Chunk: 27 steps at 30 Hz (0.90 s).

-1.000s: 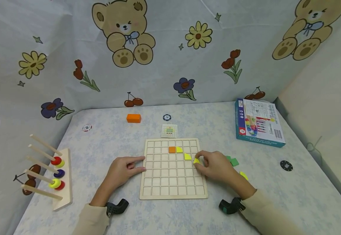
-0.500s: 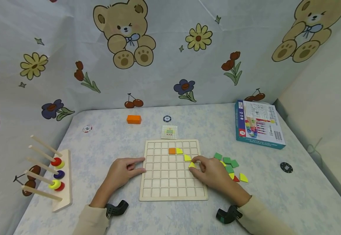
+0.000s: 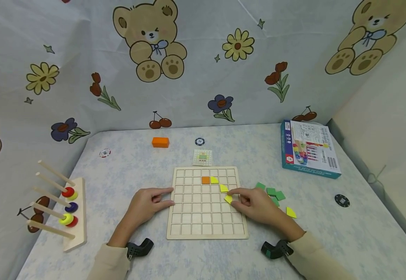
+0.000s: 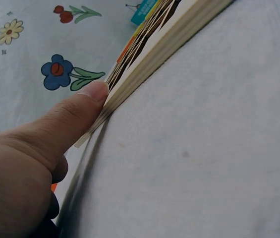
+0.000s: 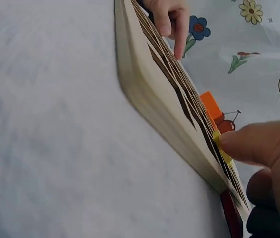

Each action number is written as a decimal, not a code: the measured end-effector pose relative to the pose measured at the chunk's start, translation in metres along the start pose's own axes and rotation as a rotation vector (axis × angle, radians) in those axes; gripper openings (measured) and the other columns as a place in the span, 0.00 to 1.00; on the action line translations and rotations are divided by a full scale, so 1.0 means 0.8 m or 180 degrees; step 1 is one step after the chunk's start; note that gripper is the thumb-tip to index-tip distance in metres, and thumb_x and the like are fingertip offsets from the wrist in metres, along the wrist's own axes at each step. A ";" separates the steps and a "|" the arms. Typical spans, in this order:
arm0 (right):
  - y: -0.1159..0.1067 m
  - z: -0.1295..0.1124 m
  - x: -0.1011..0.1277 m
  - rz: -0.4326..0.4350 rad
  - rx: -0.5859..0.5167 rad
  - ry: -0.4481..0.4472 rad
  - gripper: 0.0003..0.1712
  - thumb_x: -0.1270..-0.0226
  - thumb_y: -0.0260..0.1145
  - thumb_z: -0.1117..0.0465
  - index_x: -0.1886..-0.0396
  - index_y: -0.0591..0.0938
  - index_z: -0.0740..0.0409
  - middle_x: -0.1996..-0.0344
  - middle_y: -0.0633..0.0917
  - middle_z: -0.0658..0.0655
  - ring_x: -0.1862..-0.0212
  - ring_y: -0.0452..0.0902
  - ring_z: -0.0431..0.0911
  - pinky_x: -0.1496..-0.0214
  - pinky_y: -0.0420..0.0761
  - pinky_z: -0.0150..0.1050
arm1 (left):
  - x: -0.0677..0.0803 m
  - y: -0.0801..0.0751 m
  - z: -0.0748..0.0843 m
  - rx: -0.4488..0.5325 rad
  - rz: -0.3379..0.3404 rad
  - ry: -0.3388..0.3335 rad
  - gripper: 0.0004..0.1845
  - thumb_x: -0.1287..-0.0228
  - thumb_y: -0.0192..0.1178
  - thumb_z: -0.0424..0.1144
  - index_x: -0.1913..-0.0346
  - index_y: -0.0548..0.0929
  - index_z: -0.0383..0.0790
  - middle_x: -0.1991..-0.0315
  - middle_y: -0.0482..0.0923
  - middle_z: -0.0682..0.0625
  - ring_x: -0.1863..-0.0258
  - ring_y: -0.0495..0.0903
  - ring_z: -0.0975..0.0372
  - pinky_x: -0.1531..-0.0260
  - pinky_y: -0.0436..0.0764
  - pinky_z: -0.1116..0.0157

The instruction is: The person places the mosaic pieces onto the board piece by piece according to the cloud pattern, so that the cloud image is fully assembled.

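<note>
A square wooden grid board (image 3: 190, 210) lies on the table. At its left edge my left hand (image 3: 146, 203) rests with the index finger and thumb stretched out, fingertips against the rim. My right hand (image 3: 258, 204) is over the board's right side, index finger and thumb around a yellow quarter-round tile (image 3: 228, 199) that sits askew over the cells. The right wrist view has the thumb (image 5: 239, 144) against this yellow tile (image 5: 224, 148). Up and left of it, an orange square tile (image 3: 206, 180) and two more yellow tiles, one (image 3: 214, 180) beside the orange and another (image 3: 223, 188) lower, lie in cells.
Green tiles (image 3: 270, 191) and a yellow tile (image 3: 291, 212) lie right of the board, partly behind my right hand. A pattern card (image 3: 202, 157), an orange block (image 3: 160, 142) and a chip (image 3: 199, 141) are beyond it. A peg stand (image 3: 79, 225) stands left, a box (image 3: 311, 147) back right.
My right hand moved left with the yellow tile onto the board, to just below the lower yellow one; the tile has since turned a little. The left hand stayed in place.
</note>
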State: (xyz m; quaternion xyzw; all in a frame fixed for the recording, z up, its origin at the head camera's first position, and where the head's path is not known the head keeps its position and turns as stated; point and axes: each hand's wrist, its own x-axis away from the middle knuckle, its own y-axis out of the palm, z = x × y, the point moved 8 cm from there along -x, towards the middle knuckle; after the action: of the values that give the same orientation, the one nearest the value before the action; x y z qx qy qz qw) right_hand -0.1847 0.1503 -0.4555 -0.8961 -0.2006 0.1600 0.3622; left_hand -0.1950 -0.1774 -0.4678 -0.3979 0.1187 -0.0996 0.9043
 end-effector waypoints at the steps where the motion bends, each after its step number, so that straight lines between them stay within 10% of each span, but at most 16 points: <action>1: 0.000 0.000 0.000 0.0045 0.0010 0.0012 0.14 0.30 0.72 0.55 0.46 0.88 0.47 0.87 0.65 0.39 0.84 0.56 0.33 0.79 0.59 0.30 | 0.000 0.000 0.000 0.0001 -0.0001 0.0000 0.23 0.44 0.75 0.57 0.44 0.89 0.59 0.86 0.60 0.62 0.84 0.55 0.70 0.77 0.64 0.68; 27: 0.012 -0.011 -0.004 0.0707 0.0432 0.0115 0.07 0.36 0.77 0.52 0.61 0.88 0.45 0.89 0.62 0.38 0.86 0.53 0.32 0.81 0.53 0.30 | -0.001 -0.001 -0.001 -0.0016 0.0025 0.0026 0.23 0.46 0.76 0.57 0.46 0.90 0.59 0.86 0.58 0.64 0.84 0.54 0.71 0.76 0.64 0.68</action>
State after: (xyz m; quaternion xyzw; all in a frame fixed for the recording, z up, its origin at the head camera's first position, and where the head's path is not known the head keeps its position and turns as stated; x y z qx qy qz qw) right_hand -0.1810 0.1371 -0.4558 -0.8889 -0.0824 0.1962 0.4056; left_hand -0.1958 -0.1780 -0.4678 -0.3992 0.1242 -0.0974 0.9032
